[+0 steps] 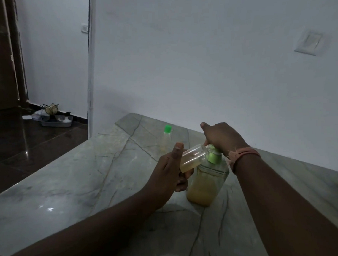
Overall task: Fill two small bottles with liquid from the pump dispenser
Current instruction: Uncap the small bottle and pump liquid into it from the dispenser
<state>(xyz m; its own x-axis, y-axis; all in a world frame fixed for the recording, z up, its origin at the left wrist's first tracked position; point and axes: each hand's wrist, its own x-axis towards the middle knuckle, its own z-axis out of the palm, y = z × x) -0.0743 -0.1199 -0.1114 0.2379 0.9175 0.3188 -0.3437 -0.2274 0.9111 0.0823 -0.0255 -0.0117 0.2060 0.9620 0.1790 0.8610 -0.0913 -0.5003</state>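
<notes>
1. Right now the left hand (171,167) grips a small clear bottle (192,157), thumb up along its near side, the other fingers curled under it.
2. That bottle is tilted nearly flat, mouth toward the pump spout, base toward the left hand; a little yellowish liquid sits at its lower end.
3. Right hand (221,137) rests on top of the pump dispenser (207,182), palm over the green pump head (214,156), thumb sticking out to the left; fingers go down the far side, so whether they curl round the head cannot be told.
4. Dispenser stands upright on the marble counter (69,180), roughly half full of yellow-orange liquid, touching the held bottle at the spout.
5. Second small bottle with green cap (167,136) stands upright on the counter, behind and left of both hands, apart from them, cap on.
6. Right wrist has a pinkish thread band (243,153).
7. White wall (200,58) behind the counter; dark floor at left with a tray (56,121) of small items.
</notes>
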